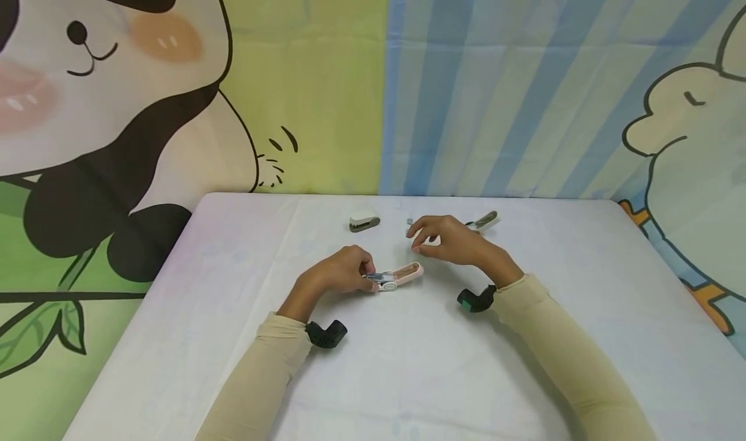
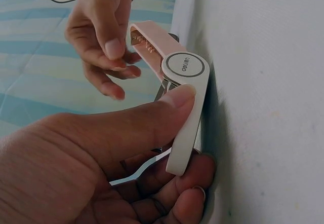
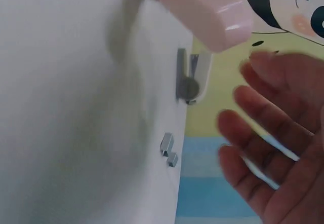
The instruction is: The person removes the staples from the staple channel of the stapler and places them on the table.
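My left hand (image 1: pixel 345 269) pinches the white base of a stapler (image 1: pixel 405 275) with its pink top swung wide apart. In the left wrist view the thumb lies across the white base of this stapler (image 2: pixel 185 102), just below its round hinge cover, with fingers beneath. Over the table, a little beyond the pink top, hovers my right hand (image 1: pixel 449 240). Its fingers are loosely bent and hold nothing in the right wrist view. Small strips of staples (image 3: pixel 166 144) lie on the table near that hand.
A white and grey stapler (image 1: pixel 364 221) rests toward the table's back edge. Partly behind my right hand lies another opened stapler (image 1: pixel 486 220). White cloth covers the table (image 1: pixel 350 376), and a printed curtain (image 1: pixel 326 72) hangs behind it.
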{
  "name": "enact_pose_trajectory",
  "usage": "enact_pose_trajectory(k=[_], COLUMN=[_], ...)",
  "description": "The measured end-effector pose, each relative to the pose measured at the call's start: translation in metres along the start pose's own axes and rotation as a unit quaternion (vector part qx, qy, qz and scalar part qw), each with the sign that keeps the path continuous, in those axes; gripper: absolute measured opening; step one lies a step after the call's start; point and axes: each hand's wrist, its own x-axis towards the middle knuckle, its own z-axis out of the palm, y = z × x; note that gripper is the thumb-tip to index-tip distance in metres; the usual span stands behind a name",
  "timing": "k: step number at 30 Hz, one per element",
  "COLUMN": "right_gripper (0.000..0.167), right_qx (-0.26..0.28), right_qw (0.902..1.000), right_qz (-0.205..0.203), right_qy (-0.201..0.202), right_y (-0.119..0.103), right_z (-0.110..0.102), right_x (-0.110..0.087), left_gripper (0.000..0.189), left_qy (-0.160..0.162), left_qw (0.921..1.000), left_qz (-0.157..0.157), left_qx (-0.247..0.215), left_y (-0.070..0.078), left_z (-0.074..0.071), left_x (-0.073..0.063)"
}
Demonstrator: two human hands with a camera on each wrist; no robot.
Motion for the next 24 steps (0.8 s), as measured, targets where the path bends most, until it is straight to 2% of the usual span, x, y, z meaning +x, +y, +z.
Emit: enact_pose_trajectory(k=[6, 12, 24], right_gripper=[0.021, 0.018, 0.018], right_qx=[0.013, 0.030, 0.003], right_qw=[0.9994, 0.9978, 0.9993], right_qz=[0.015, 0.031, 0.008], right_qy=[-0.027, -0.050, -0.035], right_y=[-0.003, -0.005, -0.008], right_z=[0.005, 0.010, 0.012], right_x=[-0.008, -0.016, -0.020], left_gripper=[0.015, 0.015, 0.015], left_qy=[0.002, 0.004, 0.005], left_qw=[1.0000, 1.0000, 0.9999], left_qz=[0.005, 0.000, 0.011], left_qx=[0.001, 0.003, 0.003], left_y=[0.001, 0.001, 0.004], left_z=[-0.001, -0.001, 0.003], left_x=[-0.001, -0.001, -0.002])
